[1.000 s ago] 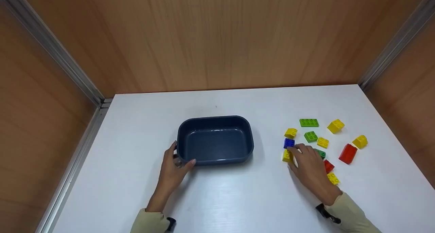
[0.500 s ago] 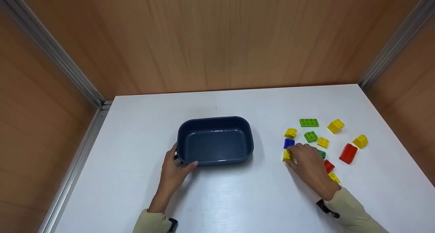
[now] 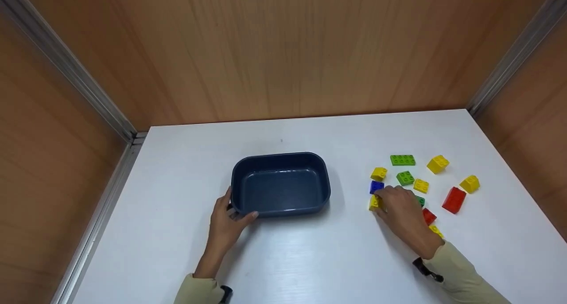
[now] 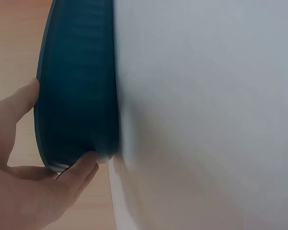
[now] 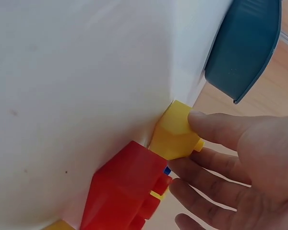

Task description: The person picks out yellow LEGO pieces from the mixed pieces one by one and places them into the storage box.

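Note:
A dark blue rectangular tub (image 3: 280, 211) stands on the white table, with nothing inside it. My left hand (image 3: 226, 226) holds its near left corner, thumb along the front and fingers at the left side. In the left wrist view, the thumb and fingertips touch the tub's wall (image 4: 77, 86). My right hand (image 3: 404, 217) pinches a yellow toy brick (image 3: 374, 202) between thumb and fingers. That brick (image 5: 173, 132) has a sloped face in the right wrist view and sits low at the table. A blue brick (image 3: 376, 187) lies just beyond it, and another yellow brick (image 3: 378, 173) farther back.
Around the right hand lie green bricks (image 3: 402, 160), red bricks (image 3: 454, 200) and several yellow ones (image 3: 438, 164). A red brick (image 5: 122, 187) stands close beside the pinched one in the right wrist view. Wooden panels (image 3: 283, 51) enclose the table's back and sides.
The right hand's fingers have drawn slightly closer around the yellow brick, which has shifted very little. The left hand and the tub stay almost in place.

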`<state>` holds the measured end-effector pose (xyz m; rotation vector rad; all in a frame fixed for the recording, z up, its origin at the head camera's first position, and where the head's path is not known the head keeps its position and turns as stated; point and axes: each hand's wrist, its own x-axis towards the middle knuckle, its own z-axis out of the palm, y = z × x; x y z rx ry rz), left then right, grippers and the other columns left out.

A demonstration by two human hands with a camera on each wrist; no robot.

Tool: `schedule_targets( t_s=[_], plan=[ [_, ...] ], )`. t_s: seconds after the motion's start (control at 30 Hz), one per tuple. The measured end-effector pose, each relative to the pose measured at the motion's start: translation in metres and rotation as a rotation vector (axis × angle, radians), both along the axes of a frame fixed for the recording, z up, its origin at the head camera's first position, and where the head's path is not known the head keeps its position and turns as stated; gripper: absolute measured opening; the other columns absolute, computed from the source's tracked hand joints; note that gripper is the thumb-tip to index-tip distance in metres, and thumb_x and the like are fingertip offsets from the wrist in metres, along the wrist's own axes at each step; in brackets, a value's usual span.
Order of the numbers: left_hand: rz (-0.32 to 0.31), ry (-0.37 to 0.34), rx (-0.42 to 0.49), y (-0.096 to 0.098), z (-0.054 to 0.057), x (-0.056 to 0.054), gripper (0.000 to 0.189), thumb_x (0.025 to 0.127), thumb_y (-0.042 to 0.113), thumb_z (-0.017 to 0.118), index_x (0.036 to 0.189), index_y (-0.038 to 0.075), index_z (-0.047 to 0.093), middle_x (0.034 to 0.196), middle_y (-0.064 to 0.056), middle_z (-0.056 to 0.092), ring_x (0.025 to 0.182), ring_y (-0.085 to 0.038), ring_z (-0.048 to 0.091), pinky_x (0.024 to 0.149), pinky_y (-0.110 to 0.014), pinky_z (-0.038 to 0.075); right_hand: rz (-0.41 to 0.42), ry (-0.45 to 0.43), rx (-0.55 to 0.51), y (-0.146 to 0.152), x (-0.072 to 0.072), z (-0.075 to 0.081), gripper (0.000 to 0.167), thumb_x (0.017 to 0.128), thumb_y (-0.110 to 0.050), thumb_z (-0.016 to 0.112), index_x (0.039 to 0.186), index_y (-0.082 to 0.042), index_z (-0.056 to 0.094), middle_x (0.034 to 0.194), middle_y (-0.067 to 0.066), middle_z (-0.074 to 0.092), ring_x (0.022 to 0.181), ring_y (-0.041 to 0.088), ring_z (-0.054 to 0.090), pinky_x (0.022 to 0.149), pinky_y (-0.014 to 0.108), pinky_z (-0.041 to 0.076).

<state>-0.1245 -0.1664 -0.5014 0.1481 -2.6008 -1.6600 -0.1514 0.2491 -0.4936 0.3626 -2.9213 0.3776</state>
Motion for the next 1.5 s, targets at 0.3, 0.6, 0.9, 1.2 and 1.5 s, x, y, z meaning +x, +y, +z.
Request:
schedule_targets(
  t_s=[0.3, 0.6, 0.9, 1.2, 1.5],
  plan=[
    [0.013, -0.008, -0.001, 0.0, -0.002, -0.001, 0.101, 0.088, 0.014, 0.088, 0.165, -0.005, 0.025, 0.153, -0.03, 0.042, 0.141, -0.049, 0.048, 0.111, -0.05, 0.052, 0.012, 0.024, 0.041, -0.004, 0.0, 0.008, 0.046, 0.078, -0.011, 0.095, 0.115, 0.006, 0.073, 0.101, 0.019, 0.074, 0.09, 0.035, 0.065, 0.081, 0.046, 0.056],
    [0.022, -0.011, -0.003, 0.0, -0.004, 0.0, 0.1, 0.088, 0.013, 0.088, 0.165, -0.005, 0.026, 0.149, -0.03, 0.043, 0.139, -0.049, 0.051, 0.109, -0.049, 0.053, 0.075, 0.074, 0.042, -0.006, 0.0, 0.016, 0.046, 0.076, -0.008, 0.096, 0.115, 0.004, 0.075, 0.114, 0.019, 0.074, 0.102, 0.039, 0.066, 0.094, 0.053, 0.056],
    [0.037, 0.002, 0.006, 0.001, -0.004, 0.0, 0.099, 0.087, 0.012, 0.089, 0.164, -0.006, 0.028, 0.144, -0.03, 0.046, 0.136, -0.05, 0.054, 0.109, -0.049, 0.054, 0.111, 0.125, 0.008, -0.011, -0.003, 0.026, 0.044, 0.075, -0.005, 0.096, 0.114, 0.002, 0.076, 0.114, 0.016, 0.075, 0.103, 0.036, 0.066, 0.097, 0.053, 0.057],
    [0.036, 0.002, 0.026, 0.0, -0.002, 0.002, 0.1, 0.087, 0.015, 0.089, 0.164, -0.004, 0.028, 0.145, -0.03, 0.046, 0.135, -0.05, 0.055, 0.106, -0.051, 0.056, 0.128, 0.147, -0.001, -0.025, -0.008, 0.037, 0.042, 0.078, -0.004, 0.094, 0.116, 0.0, 0.076, 0.111, 0.015, 0.073, 0.106, 0.035, 0.065, 0.101, 0.051, 0.055],
    [0.056, -0.01, 0.022, 0.002, -0.002, 0.003, 0.1, 0.086, 0.014, 0.09, 0.164, -0.003, 0.029, 0.143, -0.029, 0.048, 0.135, -0.048, 0.055, 0.107, -0.05, 0.055, 0.167, 0.184, 0.024, -0.039, -0.014, 0.044, 0.04, 0.079, -0.007, 0.094, 0.114, -0.003, 0.077, 0.109, 0.012, 0.074, 0.104, 0.033, 0.066, 0.1, 0.049, 0.055]
  ],
)
